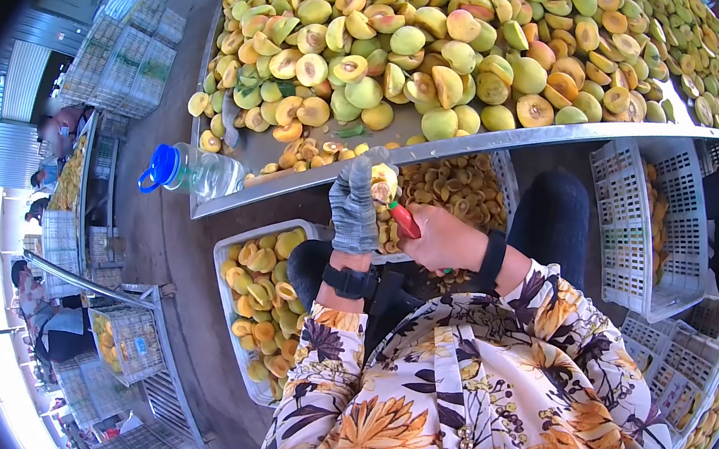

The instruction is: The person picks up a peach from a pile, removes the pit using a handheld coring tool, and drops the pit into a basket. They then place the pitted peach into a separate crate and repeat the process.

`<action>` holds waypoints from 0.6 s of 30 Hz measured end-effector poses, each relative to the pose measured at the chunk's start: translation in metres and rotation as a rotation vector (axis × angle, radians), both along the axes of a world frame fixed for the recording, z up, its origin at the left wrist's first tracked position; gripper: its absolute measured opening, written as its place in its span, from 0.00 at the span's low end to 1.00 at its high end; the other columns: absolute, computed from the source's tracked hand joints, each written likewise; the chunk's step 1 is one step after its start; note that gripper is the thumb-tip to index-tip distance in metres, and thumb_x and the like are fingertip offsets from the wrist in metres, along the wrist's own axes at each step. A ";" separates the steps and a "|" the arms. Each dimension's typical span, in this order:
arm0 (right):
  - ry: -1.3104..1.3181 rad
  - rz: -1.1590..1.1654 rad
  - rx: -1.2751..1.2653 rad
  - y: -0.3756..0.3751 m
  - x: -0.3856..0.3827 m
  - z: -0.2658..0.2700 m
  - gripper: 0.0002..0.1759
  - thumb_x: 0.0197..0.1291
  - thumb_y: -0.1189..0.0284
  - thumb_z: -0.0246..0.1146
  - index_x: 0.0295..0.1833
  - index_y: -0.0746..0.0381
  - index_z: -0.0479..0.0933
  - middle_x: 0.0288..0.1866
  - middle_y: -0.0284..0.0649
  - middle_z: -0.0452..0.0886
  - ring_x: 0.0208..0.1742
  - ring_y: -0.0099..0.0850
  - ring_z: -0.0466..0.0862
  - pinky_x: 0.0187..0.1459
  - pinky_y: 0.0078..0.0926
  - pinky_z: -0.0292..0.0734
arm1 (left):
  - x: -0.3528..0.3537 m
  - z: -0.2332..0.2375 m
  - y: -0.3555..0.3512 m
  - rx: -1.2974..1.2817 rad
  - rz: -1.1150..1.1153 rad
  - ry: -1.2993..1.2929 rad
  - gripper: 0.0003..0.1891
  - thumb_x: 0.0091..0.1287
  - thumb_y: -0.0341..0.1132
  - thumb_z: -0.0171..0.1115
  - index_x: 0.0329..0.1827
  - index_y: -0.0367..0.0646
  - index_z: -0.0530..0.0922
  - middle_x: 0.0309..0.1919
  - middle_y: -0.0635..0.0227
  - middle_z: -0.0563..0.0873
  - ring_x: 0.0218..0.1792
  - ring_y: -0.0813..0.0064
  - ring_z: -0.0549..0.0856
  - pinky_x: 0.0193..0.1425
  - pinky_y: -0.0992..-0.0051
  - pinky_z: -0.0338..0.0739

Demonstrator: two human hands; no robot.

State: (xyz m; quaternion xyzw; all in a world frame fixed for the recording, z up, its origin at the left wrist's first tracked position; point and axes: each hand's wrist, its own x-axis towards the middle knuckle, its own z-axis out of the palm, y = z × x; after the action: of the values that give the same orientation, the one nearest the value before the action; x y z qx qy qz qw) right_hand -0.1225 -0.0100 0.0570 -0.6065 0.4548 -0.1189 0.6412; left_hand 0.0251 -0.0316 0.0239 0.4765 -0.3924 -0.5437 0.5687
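My left hand (354, 206), in a grey glove, grips a cut yellow peach (384, 179) upright at the table's front edge. My bare right hand (445, 237) is closed round the red handle of a small tool (404, 220). The tool's green-banded front end meets the peach from the right; its tip is hidden in or behind the fruit. Just beyond my hands, a heap of halved and whole peaches (364, 92) covers the metal table (475, 142).
Below the table edge sits a crate of small brownish pieces (461, 192). A crate of peach halves (222, 298) stands left of my knees. A blue-capped bottle (214, 175) is at the table's left corner. White crates (648, 222) stand right; people work far left.
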 end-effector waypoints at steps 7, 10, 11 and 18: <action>-0.315 -0.086 0.404 0.000 -0.002 -0.010 0.03 0.54 0.76 0.55 0.32 0.63 0.67 0.16 0.32 0.68 0.11 0.19 0.68 0.12 0.19 0.67 | -0.008 -0.016 -0.021 -0.084 0.017 -0.068 0.30 0.64 0.58 0.47 0.50 0.37 0.74 0.39 0.65 0.80 0.36 0.76 0.79 0.36 0.78 0.77; -0.233 -0.041 0.287 -0.007 -0.010 -0.014 0.04 0.53 0.76 0.57 0.32 0.63 0.68 0.17 0.35 0.71 0.13 0.23 0.71 0.14 0.23 0.68 | -0.014 -0.012 -0.026 0.039 0.073 0.069 0.33 0.63 0.62 0.45 0.52 0.37 0.71 0.38 0.63 0.80 0.35 0.73 0.80 0.36 0.77 0.78; -0.111 0.020 0.156 -0.008 -0.012 -0.016 0.04 0.52 0.76 0.57 0.31 0.64 0.69 0.18 0.38 0.74 0.15 0.27 0.75 0.16 0.27 0.71 | -0.009 -0.012 -0.027 0.084 0.022 0.168 0.34 0.63 0.63 0.45 0.53 0.37 0.70 0.36 0.62 0.80 0.32 0.72 0.81 0.32 0.77 0.78; 0.597 0.204 -0.636 -0.008 -0.035 -0.051 0.08 0.47 0.76 0.58 0.36 0.65 0.73 0.25 0.48 0.79 0.33 0.45 0.81 0.34 0.38 0.75 | 0.010 -0.004 -0.032 0.108 0.236 0.234 0.33 0.63 0.63 0.42 0.55 0.42 0.68 0.33 0.61 0.81 0.24 0.71 0.81 0.16 0.80 0.71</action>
State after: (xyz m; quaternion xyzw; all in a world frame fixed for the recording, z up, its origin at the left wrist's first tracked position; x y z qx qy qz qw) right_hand -0.1580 -0.0176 0.0063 -0.8231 0.4985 -0.0087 0.2719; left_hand 0.0349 -0.0633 0.0200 0.4827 -0.2352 -0.5453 0.6437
